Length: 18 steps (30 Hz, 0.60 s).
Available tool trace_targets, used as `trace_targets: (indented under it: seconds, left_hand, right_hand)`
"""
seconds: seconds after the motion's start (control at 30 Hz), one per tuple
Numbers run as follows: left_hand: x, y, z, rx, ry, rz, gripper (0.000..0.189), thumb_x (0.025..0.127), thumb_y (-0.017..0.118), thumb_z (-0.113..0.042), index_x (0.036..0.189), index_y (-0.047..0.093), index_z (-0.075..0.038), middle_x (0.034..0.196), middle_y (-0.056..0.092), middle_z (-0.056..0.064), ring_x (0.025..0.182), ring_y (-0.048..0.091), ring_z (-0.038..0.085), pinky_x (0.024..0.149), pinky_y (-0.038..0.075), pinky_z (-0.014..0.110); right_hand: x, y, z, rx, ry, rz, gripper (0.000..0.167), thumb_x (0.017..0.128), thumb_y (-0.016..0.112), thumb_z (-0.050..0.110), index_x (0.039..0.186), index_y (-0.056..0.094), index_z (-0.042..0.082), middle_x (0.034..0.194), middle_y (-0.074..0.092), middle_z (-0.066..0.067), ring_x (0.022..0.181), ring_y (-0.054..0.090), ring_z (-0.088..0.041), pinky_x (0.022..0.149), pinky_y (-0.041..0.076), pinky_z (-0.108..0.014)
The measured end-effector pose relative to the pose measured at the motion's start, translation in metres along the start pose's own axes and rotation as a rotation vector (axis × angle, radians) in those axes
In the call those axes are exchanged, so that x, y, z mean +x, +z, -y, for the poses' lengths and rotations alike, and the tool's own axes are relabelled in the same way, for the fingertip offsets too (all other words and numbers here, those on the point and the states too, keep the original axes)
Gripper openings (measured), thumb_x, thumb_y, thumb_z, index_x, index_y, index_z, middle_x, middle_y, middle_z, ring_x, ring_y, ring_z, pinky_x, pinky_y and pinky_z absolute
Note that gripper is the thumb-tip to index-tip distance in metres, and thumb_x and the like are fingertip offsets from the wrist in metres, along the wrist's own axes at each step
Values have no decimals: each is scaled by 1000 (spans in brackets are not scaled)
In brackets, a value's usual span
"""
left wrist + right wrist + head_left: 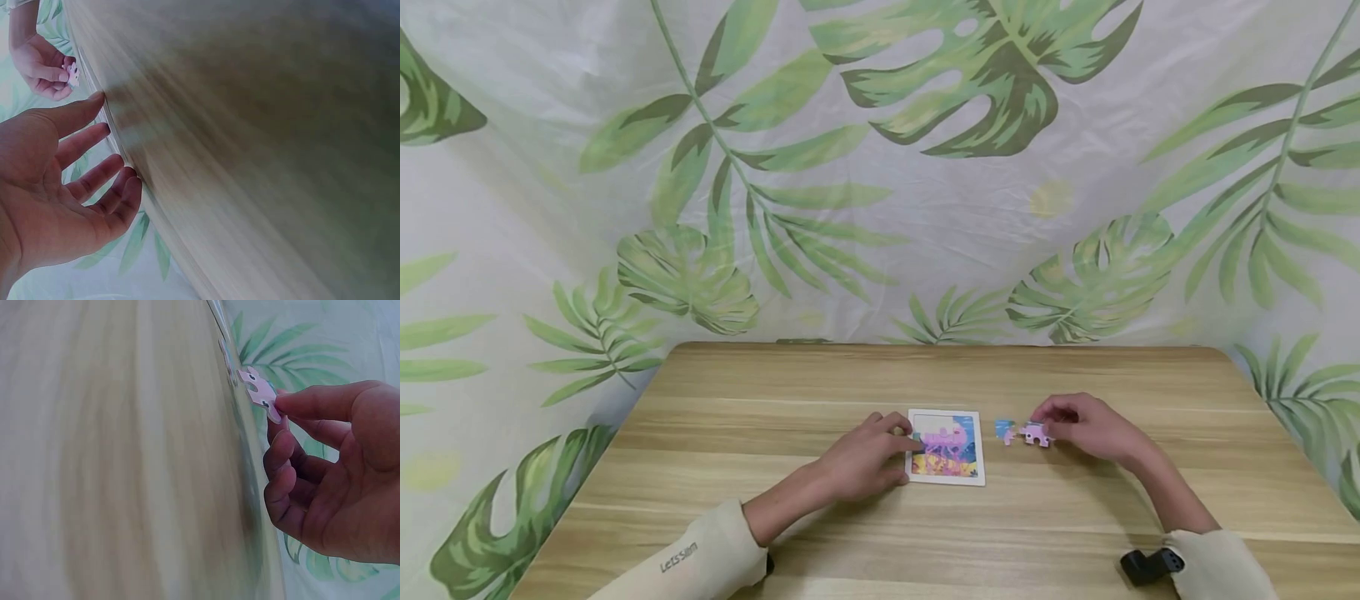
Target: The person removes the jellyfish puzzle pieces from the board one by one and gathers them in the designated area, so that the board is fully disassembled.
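A white-framed jigsaw puzzle (944,481) lies on the table, its picture showing a pink creature over a blue and yellow sea floor. Pale backing shows at its upper left. My left hand (867,458) rests at the frame's left edge; its fingers (81,147) are spread and gently bent. To the right of the puzzle, my right hand (1093,429) pinches a pink puzzle piece (258,392) between thumb and fingertips. In the right wrist view, dark eye-like marks show on this piece. Between it and the frame lies a blue and pink puzzle piece (1004,430).
The wood-grain table (805,383) has rounded far corners. Behind it hangs a pale cloth (940,225) printed with green leaves. A black device (1150,567) is strapped at the right wrist, by the sleeve.
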<state>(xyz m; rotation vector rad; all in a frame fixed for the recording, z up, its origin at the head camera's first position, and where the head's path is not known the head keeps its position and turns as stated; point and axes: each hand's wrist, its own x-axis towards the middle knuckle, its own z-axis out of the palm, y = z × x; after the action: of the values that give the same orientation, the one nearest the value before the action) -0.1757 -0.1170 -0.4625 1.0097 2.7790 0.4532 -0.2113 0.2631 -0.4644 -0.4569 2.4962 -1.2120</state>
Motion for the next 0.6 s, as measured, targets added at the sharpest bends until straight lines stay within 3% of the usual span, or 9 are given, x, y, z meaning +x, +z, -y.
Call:
trace_targets:
  seconds: [0.2,0.6]
  left_hand:
    - [1,-1,-2,14,-10,7,43,96,83,-25,137,75,-14,141,64,8,116,57,25,94,55,37]
    - [4,-3,-5,44,-26,25,42,95,83,-24,136,76,-14,141,65,7,117,59,26,94,56,38]
  right_hand:
    - [-3,-3,-2,12,3,5,15,103,66,7,115,74,2,95,64,-6,84,51,-14,71,43,-25]
    - [10,-1,-1,-101,-14,4,12,100,68,6,108,76,6,95,68,-4,86,52,-18,74,44,-27]
